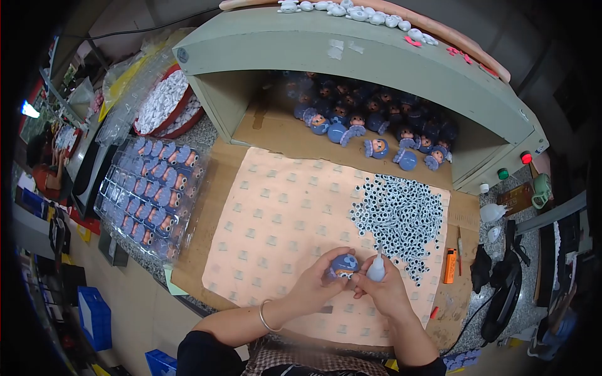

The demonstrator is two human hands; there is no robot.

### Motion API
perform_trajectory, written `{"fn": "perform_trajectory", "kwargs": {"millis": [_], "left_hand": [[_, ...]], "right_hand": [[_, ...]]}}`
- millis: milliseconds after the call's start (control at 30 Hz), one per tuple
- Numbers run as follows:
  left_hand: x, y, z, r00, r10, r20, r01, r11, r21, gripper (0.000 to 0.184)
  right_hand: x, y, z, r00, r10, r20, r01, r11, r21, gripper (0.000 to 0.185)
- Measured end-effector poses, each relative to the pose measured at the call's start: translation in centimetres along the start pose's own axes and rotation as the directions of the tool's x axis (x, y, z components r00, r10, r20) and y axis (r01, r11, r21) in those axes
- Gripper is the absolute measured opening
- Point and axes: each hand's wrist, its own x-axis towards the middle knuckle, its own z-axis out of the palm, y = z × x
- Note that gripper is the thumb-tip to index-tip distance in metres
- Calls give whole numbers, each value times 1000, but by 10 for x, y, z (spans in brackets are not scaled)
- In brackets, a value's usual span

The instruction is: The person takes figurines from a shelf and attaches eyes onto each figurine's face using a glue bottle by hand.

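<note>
My left hand (315,281) is closed around a small doll head (345,262) with a blue cap and an orange face, held above the peach mat (282,250). In my right hand (390,293) is a small white squeeze bottle (376,269), its thin nozzle pointing up. The thumb and forefinger of that hand are pinched close to the doll's face; whether they grip a tiny part there I cannot make out. Right of the mat's middle spreads a heap of black-and-white doll eyes (401,216), just beyond my right hand.
Inside the green-grey cabinet (207,106) lie many blue-capped doll heads (376,148). A clear tray (147,194) at left holds more in rows. Red bowls (193,100) contain white pieces. An orange lighter (450,266) lies at right, near a black strap-like object (501,307). Another person (50,169) sits far left.
</note>
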Motion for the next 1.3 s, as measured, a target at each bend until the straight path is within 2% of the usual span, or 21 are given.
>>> {"fn": "perform_trajectory", "kwargs": {"millis": [167,200,267,367,467,567,767,867,967,1067,1167,1267,1300], "left_hand": [[2,3,-3,1000,14,-15,-13,1000,15,48],[3,5,-3,997,-65,-29,63,995,-74,48],[5,11,-5,974,-222,-37,205,945,-254,48],[5,15,-8,958,-283,-36,256,908,-333,48],[4,9,-12,951,-310,1,286,878,-383,48],[4,11,-11,948,-319,-6,292,872,-393,47],[3,11,-11,952,-306,-28,273,883,-382,43],[2,12,-11,945,-322,-61,274,878,-392,42],[2,5,-10,966,-250,-70,212,916,-340,42],[3,7,-12,965,-253,-68,223,931,-289,42],[6,17,-9,953,-290,-84,254,920,-299,43],[8,17,-17,949,-312,41,314,944,-99,44],[9,15,-17,956,-289,45,292,955,-61,44]], "right_hand": [[3,0,1,1000,-25,11,26,999,-23,17],[4,1,1,987,-157,18,158,975,-154,16],[5,5,-1,912,-401,88,402,826,-396,13],[3,3,2,655,-716,239,640,359,-679,13],[0,1,7,592,-744,309,633,192,-750,18],[-2,2,8,540,-763,355,634,91,-768,20],[-1,2,6,501,-736,455,633,-48,-773,28],[-1,4,7,514,-700,495,629,-85,-773,32],[-4,11,5,519,-668,533,605,-153,-781,35],[-7,11,6,529,-669,522,617,-119,-778,31],[-2,6,-2,597,-723,346,713,280,-643,26],[-2,-3,-2,851,-523,49,498,773,-393,23],[-1,-4,-3,910,-408,77,412,862,-294,24]]}}
